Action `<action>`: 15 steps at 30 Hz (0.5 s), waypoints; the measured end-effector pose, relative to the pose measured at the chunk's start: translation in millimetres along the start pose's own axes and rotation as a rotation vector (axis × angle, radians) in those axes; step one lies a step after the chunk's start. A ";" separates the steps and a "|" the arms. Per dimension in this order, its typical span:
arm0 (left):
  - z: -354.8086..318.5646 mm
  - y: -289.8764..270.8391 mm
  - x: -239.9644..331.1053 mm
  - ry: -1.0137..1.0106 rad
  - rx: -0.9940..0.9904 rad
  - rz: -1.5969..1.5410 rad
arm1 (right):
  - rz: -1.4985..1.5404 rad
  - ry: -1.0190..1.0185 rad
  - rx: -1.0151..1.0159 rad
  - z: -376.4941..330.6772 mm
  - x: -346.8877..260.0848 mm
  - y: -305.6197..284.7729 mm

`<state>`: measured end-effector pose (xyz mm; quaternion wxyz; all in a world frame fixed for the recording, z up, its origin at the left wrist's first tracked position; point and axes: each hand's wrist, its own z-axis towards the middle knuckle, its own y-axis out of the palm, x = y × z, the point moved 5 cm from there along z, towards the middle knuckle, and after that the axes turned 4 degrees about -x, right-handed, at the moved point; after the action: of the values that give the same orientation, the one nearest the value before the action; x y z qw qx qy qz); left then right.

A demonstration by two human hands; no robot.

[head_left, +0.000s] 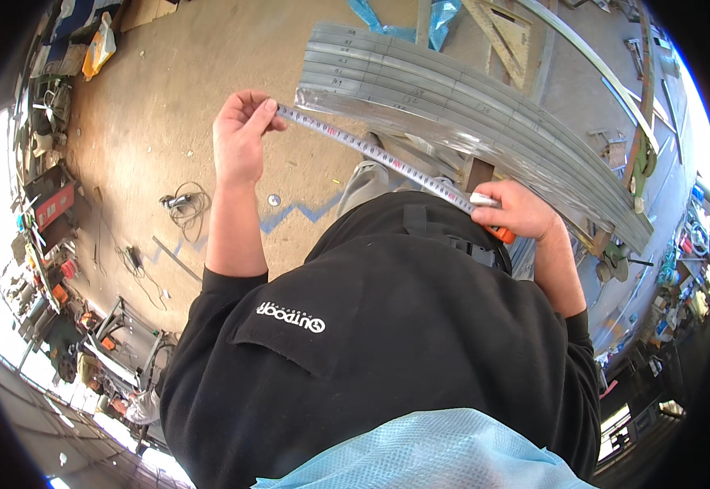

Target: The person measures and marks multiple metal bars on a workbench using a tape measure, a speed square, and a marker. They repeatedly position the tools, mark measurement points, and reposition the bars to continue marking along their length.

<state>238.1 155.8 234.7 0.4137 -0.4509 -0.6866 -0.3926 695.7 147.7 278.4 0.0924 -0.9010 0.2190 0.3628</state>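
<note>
Coiled cable (pixel 185 202) & sml round disc (pixel 273 200) lie on brown flr (pixel 176 98) – red box (pixel 54 206), orange/white bag (pixel 99 50) off to L.

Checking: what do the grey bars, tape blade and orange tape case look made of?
Grey bars: probably metal, dull, with bright reflections along the near side; painted or bare, I can't tell.
Tape blade: likely thin coated steel, pale with printed marks, stretched between left hand and right hand.
Orange tape case: perhaps plastic, judging by its solid bright colour; the right hand mostly hides it.

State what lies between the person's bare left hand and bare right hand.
The head view shows a narrow white tape-measure blade stretched between them.
</note>
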 end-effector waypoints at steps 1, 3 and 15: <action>-4.0 6.9 -2.3 -0.027 0.005 -0.033 | 0.148 0.040 -0.074 -7.2 7.1 3.2; -8.4 32.5 -6.7 -0.034 -0.056 -0.061 | 0.154 -0.001 -0.026 -18.4 11.0 3.2; -79.7 249.9 -42.3 0.085 -0.868 0.494 | -0.060 0.052 0.523 -70.3 24.4 -7.2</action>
<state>501.7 141.9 265.0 0.2961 -0.7141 -0.3155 -0.5503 757.8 123.3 312.2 0.3271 -0.8616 0.2809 0.2679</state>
